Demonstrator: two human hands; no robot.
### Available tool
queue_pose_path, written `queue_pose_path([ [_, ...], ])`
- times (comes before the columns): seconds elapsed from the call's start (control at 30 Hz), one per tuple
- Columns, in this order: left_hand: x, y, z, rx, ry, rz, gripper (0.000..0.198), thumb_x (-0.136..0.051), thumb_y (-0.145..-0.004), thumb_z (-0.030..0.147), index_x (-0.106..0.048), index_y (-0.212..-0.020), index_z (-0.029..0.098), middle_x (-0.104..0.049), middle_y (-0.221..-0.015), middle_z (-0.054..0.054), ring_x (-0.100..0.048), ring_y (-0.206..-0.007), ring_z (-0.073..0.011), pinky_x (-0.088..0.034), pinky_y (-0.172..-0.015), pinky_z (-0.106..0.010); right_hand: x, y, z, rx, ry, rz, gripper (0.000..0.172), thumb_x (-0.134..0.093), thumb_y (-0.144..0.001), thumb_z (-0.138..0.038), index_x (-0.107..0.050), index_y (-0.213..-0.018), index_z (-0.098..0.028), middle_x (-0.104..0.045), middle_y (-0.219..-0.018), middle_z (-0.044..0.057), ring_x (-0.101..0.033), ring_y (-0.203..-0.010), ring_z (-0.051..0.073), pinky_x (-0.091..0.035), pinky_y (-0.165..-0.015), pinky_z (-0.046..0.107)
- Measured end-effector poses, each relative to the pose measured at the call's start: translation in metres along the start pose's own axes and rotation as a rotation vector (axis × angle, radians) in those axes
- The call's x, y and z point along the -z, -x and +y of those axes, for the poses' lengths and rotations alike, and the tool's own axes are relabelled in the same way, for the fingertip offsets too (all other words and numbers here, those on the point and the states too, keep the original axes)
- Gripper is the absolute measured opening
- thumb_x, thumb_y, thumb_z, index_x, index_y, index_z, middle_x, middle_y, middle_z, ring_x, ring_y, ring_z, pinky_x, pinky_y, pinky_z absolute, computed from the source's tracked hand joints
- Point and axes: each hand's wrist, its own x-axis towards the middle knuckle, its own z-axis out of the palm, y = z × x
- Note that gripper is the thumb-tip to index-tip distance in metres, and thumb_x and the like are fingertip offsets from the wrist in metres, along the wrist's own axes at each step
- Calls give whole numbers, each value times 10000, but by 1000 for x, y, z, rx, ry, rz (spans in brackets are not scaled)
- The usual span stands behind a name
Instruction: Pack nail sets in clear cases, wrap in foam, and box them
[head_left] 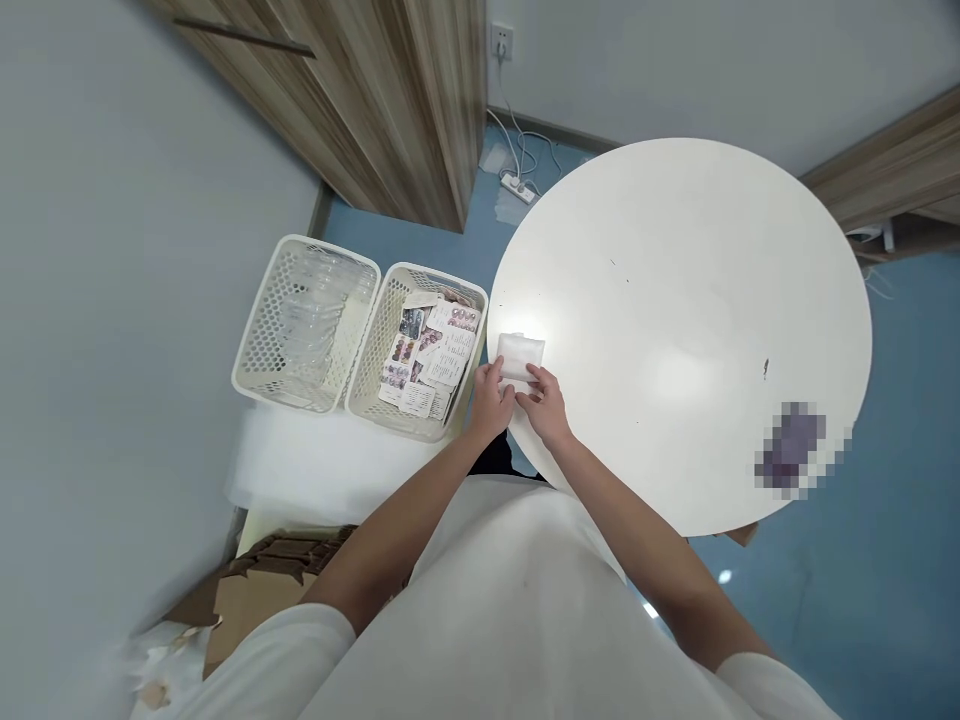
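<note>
A small flat white packet point(520, 354), perhaps folded foam or a pouch, lies at the left edge of the round white table point(697, 230). My left hand point(490, 405) is closed on its lower left corner, thumb bent inward. On the opposite side, my right hand point(547, 408) has its fingertips on the lower right corner, also closed. Between the two thumbs a white flap or lower edge of the packet shows. Whatever lies beneath or inside the packet is hidden.
Left of the table stands a white basket point(360, 385) with printed cards, beside another basket point(251, 340) of clear plastic pieces. A pixelated purple object point(793, 445) lies at the table's right. Cardboard point(251, 605) is stacked at lower left; a power strip point(517, 188) lies on the floor.
</note>
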Motion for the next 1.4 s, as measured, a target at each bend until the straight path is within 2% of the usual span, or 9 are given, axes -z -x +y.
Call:
queue_pose_path([
  [0.3, -5, 0, -2, -56, -82, 44, 540, -428, -816, 220, -247, -1325, 238, -295, -1205, -104, -353, -1130, -223, -343, -921, -397, 8, 3, 5, 31, 127, -29, 580, -588, -662, -309, -422, -1217, -333, -257, -1303, 37, -409, -1091, 195, -420, -864, 356],
  [0.43, -7, 11, -2, -86, -61, 73, 658, -454, -813, 284, -99, -1366, 255, -240, -1269, -120, -375, -1110, -223, -364, -893, -399, 22, 18, 1, 21, 52, -50, 555, -593, -670, -352, -432, -1201, -363, -234, -1324, 18, -468, -996, 160, -443, -824, 332],
  [0.57, -11, 39, -4, -90, -59, 87, 714, -466, -805, 316, -32, -1370, 267, -264, -1258, -122, -442, -1005, -189, -396, -856, -376, 46, 43, 4, 40, -24, -43, 491, -582, -677, -341, -483, -1157, -338, -299, -1314, 22, -525, -873, 126, -446, -803, 326],
  [0.67, -20, 66, -4, -51, -91, 116, 703, -469, -800, 327, -61, -1368, 251, -306, -1229, -123, -474, -935, -173, -421, -815, -357, 67, 64, 14, -4, -51, -57, 484, -572, -677, -347, -499, -1154, -299, -444, -1219, 38, -541, -821, 132, -447, -774, 325],
  [0.73, -31, 84, -1, -36, -98, 122, 689, -471, -796, 334, -89, -1363, 247, -338, -1211, -119, -494, -890, -162, -435, -782, -345, 82, 76, 23, -47, -55, -79, 478, -562, -681, -352, -507, -1150, -274, -522, -1134, 45, -544, -798, 141, -448, -743, 319],
  [0.93, -76, 128, 10, -32, -47, 73, 625, -457, -806, 341, -155, -1346, 252, -406, -1194, -101, -534, -801, -120, -452, -702, -285, 122, 108, 54, -35, -75, -214, 390, -557, -673, -350, -561, -1047, -240, -543, -1123, 54, -555, -761, 134, -436, -704, 297],
  [1.07, -94, 157, 8, -11, -46, 35, 531, -460, -801, 357, -306, -1292, 224, -489, -1125, -77, -543, -800, -121, -455, -714, -280, 141, 125, 71, -29, -99, -285, 364, -569, -656, -366, -583, -988, -217, -584, -1030, 57, -557, -717, 128, -433, -669, 289],
  [1.23, -92, 195, 6, 40, -108, -68, 456, -457, -789, 413, -458, -1185, 187, -555, -1082, -76, -558, -826, -151, -456, -748, -303, 149, 140, 75, -16, -70, -376, 377, -567, -648, -402, -584, -976, -217, -600, -975, 51, -561, -702, 130, -435, -641, 284],
  [1.4, -73, 227, 11, 33, -151, 13, 451, -460, -786, 396, -469, -1178, 174, -566, -1094, -91, -566, -861, -177, -450, -752, -310, 147, 156, 67, 70, 25, -470, 380, -565, -657, -424, -579, -975, -215, -601, -969, 51, -557, -712, 145, -436, -642, 294],
])
